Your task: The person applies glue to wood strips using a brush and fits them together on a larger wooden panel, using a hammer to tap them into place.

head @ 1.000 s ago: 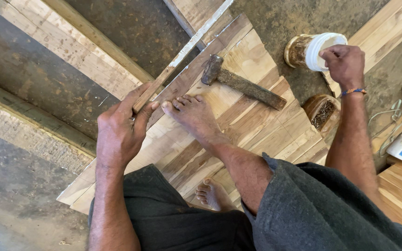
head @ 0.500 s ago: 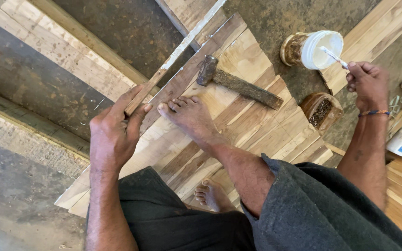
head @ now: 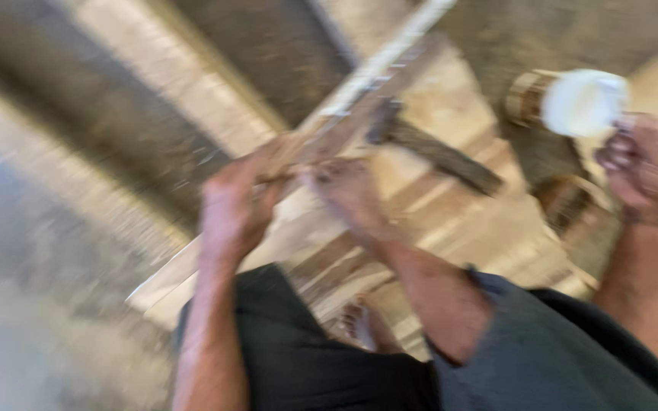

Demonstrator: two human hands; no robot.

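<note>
Motion blur smears a worker's view down over dark trousers (head: 321, 358) to a bare foot (head: 348, 190) planted on a wooden panel (head: 458, 228) of joined boards. Just beside that foot, the left hand (head: 234, 205) is closed around a thin wooden strip (head: 344, 114) that runs away from it along the panel's edge, apparently pinning it in place. Well apart to the other side, the right hand (head: 641, 164) is bunched beside a round white tub (head: 580, 103); it seems to pinch something small there, though the blur hides what, so whether it grips anything cannot be told. Between the hands and a little beyond the foot lies a hammer (head: 428, 144). The step looks like fetching material from the tub while the strip stays held; the next move would call for carrying the right hand across to the strip without loosening the left. Beyond the strip the panel ends and bare floor (head: 47, 251) opens wide; the tub side is crowded with boards.
</note>
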